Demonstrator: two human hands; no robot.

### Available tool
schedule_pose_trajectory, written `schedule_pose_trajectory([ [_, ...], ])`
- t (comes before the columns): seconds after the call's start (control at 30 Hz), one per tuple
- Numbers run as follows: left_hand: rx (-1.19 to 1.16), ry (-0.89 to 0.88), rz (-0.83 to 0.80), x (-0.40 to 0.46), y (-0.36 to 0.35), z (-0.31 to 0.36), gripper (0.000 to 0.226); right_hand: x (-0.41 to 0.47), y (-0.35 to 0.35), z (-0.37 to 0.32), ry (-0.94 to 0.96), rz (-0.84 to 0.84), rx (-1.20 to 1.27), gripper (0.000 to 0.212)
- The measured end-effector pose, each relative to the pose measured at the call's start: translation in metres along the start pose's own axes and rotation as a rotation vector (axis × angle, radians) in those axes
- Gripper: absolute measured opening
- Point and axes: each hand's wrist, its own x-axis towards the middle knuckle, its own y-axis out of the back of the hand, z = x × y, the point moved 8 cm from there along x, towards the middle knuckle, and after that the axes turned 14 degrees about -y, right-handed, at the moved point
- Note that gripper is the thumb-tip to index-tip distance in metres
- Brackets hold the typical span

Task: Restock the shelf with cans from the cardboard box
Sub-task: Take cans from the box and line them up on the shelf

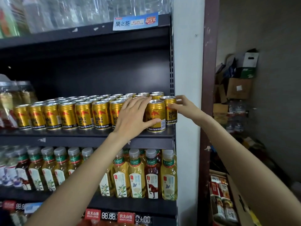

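Small shop, drinks aisle. Dark metal shelving (91, 136) with slotted upright at right end. Middle shelf packed with rows of gold energy-drink cans (68, 115), labels facing front. Shelf below holds bottled teas (136, 175) in line. Printed price tag (135, 21) with percent sticker on upper shelf edge; digital price displays (108, 215) and red brand strips on lower edge. Right of white pillar (187, 79): back corner with stacked cardboard boxes (239, 88) and open carton of packaged goods (219, 199) on floor.

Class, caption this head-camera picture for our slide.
Left hand and right hand set gold cans at the shelf row's end.
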Motion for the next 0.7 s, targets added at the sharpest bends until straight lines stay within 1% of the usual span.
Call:
schedule_pose_trajectory([
  [0.03,0.017,-0.016,-0.011,0.001,-0.001,0.000,0.087,-0.001,0.000,0.005,0.006,-0.061,0.036,0.054],
  [0.1,0.022,-0.035,-0.033,0.003,-0.003,-0.001,0.088,-0.001,0.005,0.014,0.049,-0.058,0.085,0.057],
  [0.17,0.007,-0.036,-0.044,0.004,-0.004,-0.002,0.089,0.001,0.006,0.016,0.088,0.036,0.105,0.058],
  [0.27,-0.001,-0.026,-0.035,0.002,-0.004,0.000,0.090,0.000,-0.004,0.005,0.140,0.193,-0.002,0.060],
  [0.33,-0.013,-0.019,-0.030,0.001,-0.004,0.000,0.090,0.001,-0.008,0.000,0.149,0.231,-0.048,0.059],
  [0.37,-0.018,-0.017,-0.028,0.001,-0.004,0.000,0.090,0.002,-0.009,0.000,0.144,0.210,-0.039,0.059],
  [0.47,-0.028,-0.018,-0.034,0.002,-0.005,0.000,0.091,0.006,-0.008,0.006,0.117,0.077,0.052,0.058],
  [0.53,-0.033,-0.020,-0.044,0.006,-0.008,-0.001,0.090,0.006,-0.007,0.008,0.127,0.029,0.076,0.057],
  [0.7,0.014,-0.021,-0.059,0.013,-0.014,-0.003,0.091,0.008,-0.006,0.007,0.143,0.054,0.064,0.054],
])
